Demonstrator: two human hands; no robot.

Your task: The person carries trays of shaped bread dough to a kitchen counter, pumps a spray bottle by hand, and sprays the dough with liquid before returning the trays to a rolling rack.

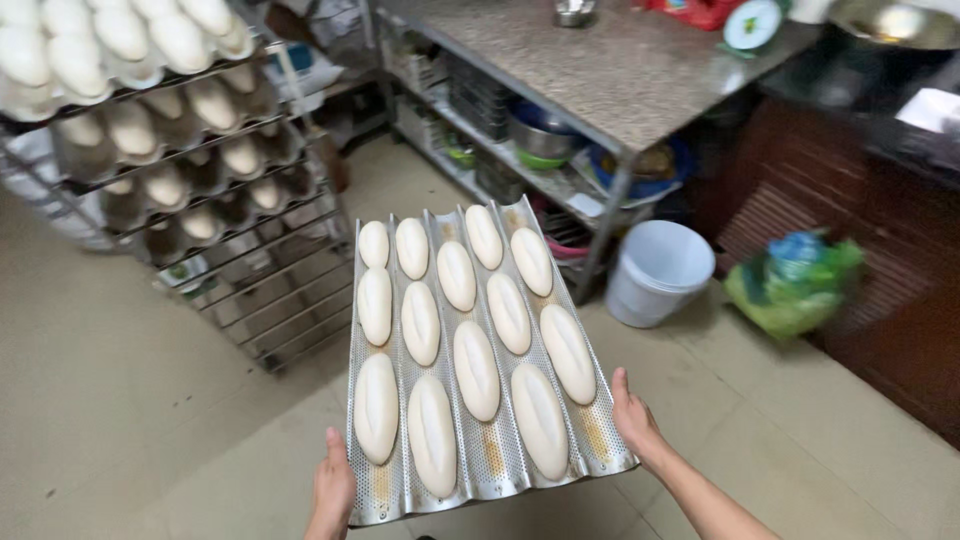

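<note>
Dough-loaded baking tray is gripped at its near corners by both hands, left hand at 7 o'clock, right hand at 4, long axis running toward 12, rack off at 10.

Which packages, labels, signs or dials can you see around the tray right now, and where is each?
Green plastic bag: on the floor at right against the dark wooden cabinet, crumpled, green with blue at the top.
Round dial: on the stone-topped table at upper right, white face with green rim, probably a scale.
Red pack: table's far edge, mostly cut off.
Sheet: white, far right on a dark counter.
No screens or signs show.
</note>
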